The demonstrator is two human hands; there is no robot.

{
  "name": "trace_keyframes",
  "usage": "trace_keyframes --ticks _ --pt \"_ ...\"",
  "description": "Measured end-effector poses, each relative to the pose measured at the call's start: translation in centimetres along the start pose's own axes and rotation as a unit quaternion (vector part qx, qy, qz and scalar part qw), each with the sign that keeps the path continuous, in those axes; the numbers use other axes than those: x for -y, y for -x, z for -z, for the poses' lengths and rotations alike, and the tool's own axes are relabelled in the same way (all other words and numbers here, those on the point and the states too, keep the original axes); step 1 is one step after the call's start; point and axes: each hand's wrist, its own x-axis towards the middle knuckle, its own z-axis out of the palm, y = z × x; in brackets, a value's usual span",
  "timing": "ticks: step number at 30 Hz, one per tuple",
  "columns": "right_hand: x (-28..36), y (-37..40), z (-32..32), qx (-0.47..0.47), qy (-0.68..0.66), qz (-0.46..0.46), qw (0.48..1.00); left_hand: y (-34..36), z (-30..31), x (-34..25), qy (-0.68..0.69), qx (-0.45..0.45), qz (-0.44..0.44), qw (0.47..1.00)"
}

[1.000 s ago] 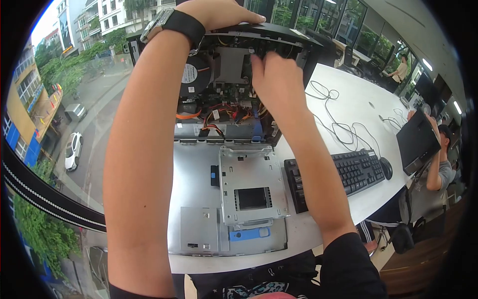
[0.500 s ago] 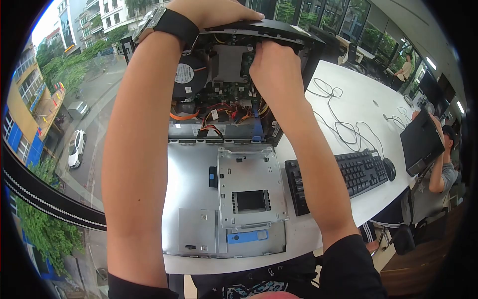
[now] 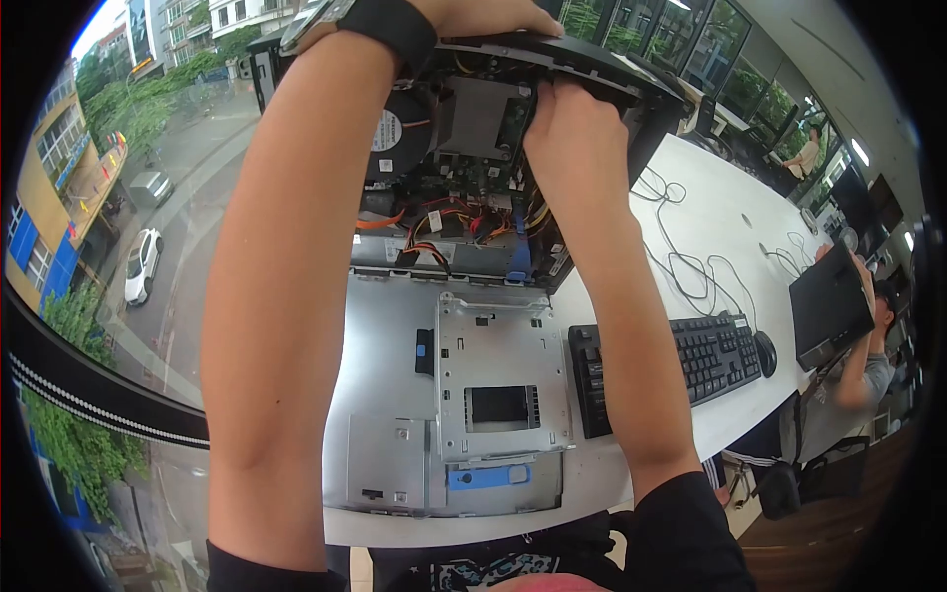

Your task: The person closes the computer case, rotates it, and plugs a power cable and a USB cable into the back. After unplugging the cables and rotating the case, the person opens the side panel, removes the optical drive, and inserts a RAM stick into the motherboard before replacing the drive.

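Observation:
A desktop computer case [image 3: 395,259] lies opened in front of me, with its fan, circuit board and coloured cables showing. My left hand [image 3: 493,17] lies across the black front panel [image 3: 592,65] at the far edge, one finger stretched along it; the view's top edge cuts off part of the hand. Inside the case, by the panel's inner side, my right hand [image 3: 579,128] has its fingers bent and pressed together. Their tips, and whatever they pinch, are hidden. Nearer me, a metal drive bracket [image 3: 503,355] rests on the silver side cover [image 3: 380,395].
Right of the case are a black keyboard [image 3: 712,353], a mouse [image 3: 764,353] and loose cables [image 3: 681,266] on the white table [image 3: 710,207]. A person at the far right holds a dark flat device [image 3: 829,301]. A window fills the left side.
The view has shifted slightly, so the case and both hands appear a little further right. My right hand stays inside the case and my left stays on the panel.

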Motion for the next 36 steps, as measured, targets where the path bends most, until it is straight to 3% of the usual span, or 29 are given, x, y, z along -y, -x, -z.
trace_keyframes --ticks 2,4,6,8,13,18,20,22,25,26,28,30,32,36 --pt "-0.1 0.9 0.6 0.042 0.012 0.010 0.999 -0.6 -0.5 1.1 -0.035 -0.008 -0.112 0.993" --pt "-0.6 1.8 0.8 0.080 0.024 0.023 0.996 -1.1 -0.9 0.9 -0.082 -0.023 -0.104 0.991" --pt "-1.7 3.1 -0.5 0.144 0.046 0.059 0.987 0.0 0.2 0.6 -0.017 0.013 -0.006 1.000" --pt "-1.8 3.1 -1.0 0.146 0.032 0.048 0.988 0.0 0.4 0.9 -0.028 0.030 -0.008 0.999" --pt "-1.5 3.7 -1.7 0.115 0.028 0.022 0.993 -0.4 0.3 1.8 -0.040 0.051 -0.121 0.990" --pt "-1.3 4.1 -2.4 0.086 0.033 0.017 0.996 -0.4 0.3 0.7 -0.029 0.059 -0.045 0.997" --pt "-1.1 4.1 -2.3 0.087 0.031 0.013 0.996 0.2 0.2 1.3 -0.032 0.040 -0.069 0.996" --pt "-1.1 4.1 -2.2 0.086 0.024 0.002 0.996 -1.1 0.3 0.9 -0.037 0.053 -0.019 0.998" --pt "-1.4 4.5 -2.5 0.099 0.016 0.003 0.995 -6.7 -3.7 5.1 -0.034 -0.010 -0.140 0.989" --pt "-1.1 4.3 -2.2 0.116 0.016 -0.040 0.992 -6.5 -3.8 5.1 -0.003 -0.045 -0.139 0.989" --pt "-1.3 4.5 -2.1 0.129 -0.006 -0.051 0.990 -5.4 -3.8 4.9 -0.126 -0.081 -0.248 0.957" --pt "-1.0 3.8 -2.1 0.116 -0.021 -0.040 0.992 -7.0 -4.4 5.8 -0.003 -0.023 -0.163 0.986" --pt "-0.8 4.6 -1.6 0.115 -0.019 -0.065 0.991 -2.7 -1.6 1.7 0.097 0.023 0.009 0.995" --pt "-1.4 5.6 -1.3 0.152 -0.015 -0.044 0.987 -2.2 -1.0 1.3 0.115 0.039 0.006 0.993"
